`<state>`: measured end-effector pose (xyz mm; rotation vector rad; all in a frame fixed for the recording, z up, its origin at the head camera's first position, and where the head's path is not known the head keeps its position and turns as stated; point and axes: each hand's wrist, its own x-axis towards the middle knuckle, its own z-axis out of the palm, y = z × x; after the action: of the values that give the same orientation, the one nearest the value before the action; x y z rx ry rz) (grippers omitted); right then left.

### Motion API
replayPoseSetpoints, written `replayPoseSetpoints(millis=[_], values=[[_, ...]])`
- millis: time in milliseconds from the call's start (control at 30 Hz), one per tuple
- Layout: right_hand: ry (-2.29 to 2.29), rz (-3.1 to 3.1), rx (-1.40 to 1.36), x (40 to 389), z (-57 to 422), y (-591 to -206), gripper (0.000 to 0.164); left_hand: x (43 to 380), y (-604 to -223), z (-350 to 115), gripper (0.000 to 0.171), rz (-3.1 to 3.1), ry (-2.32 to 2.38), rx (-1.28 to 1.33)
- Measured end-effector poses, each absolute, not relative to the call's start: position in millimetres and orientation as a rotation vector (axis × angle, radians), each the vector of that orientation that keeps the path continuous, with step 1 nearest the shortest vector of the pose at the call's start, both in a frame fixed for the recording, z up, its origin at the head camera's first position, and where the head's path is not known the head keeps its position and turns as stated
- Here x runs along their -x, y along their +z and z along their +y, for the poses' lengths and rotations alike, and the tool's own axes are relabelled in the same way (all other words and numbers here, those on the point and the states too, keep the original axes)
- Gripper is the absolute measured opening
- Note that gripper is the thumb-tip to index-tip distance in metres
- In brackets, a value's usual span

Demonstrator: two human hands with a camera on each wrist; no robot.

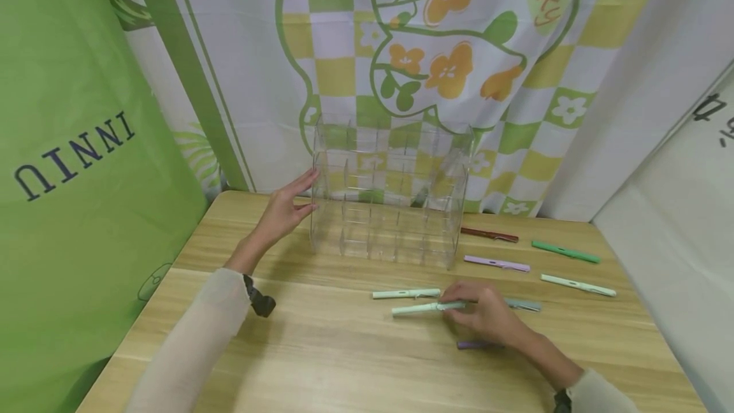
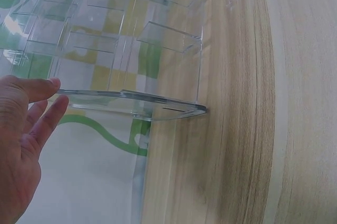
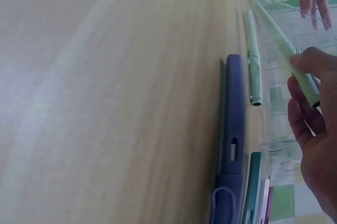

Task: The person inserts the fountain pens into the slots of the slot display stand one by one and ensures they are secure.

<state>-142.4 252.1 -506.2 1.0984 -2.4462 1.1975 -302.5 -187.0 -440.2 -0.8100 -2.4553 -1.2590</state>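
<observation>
A clear plastic organizer [image 1: 384, 209] with many small compartments stands upright near the back of the table. At its left side is my left hand [image 1: 283, 212]; the fingertips [image 2: 50, 119] touch the edge of the side panel, fingers fairly straight and spread. My right hand [image 1: 484, 314] pinches a pale green capped pen [image 3: 279, 34] between thumb and fingers, lifted above the table. Just behind it lies a second pale green pen [image 1: 401, 294]. A teal pen [image 1: 524, 304] lies beyond the right hand, and a purple pen [image 3: 234, 119] is partly hidden beneath it in the head view.
Right of the organizer lie a dark red pen [image 1: 490, 234], a lilac pen [image 1: 497, 264], a green pen [image 1: 566, 252] and a pale mint pen [image 1: 578, 285]. A patterned curtain [image 1: 344, 50] hangs behind the wooden table [image 1: 344, 349]. Green fabric [image 1: 69, 222] borders the left side.
</observation>
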Motion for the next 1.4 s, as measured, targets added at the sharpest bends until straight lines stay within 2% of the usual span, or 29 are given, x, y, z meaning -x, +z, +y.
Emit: replayPoseSetpoints(millis=[300, 600, 1200, 1400], values=[[1.279, -2.345, -1.077, 150.0, 254.6, -492.8, 0.035, 302.6, -440.6, -187.8, 0.079, -2.467, -1.255, 0.8], [1.613, -2.241, -1.008, 155.2, 260.0, -478.6, 0.031, 302.4, -440.1, -186.8, 0.079, -2.48, -1.259, 0.788], [1.798, -2.114, -0.829, 172.1, 272.2, -449.3, 0.03, 300.6, -439.8, -188.0, 0.078, -2.478, -1.287, 0.805], [1.771, -2.138, -0.69, 173.9, 275.8, -435.7, 0.026, 300.5, -439.1, -188.3, 0.077, -2.477, -1.28, 0.806]])
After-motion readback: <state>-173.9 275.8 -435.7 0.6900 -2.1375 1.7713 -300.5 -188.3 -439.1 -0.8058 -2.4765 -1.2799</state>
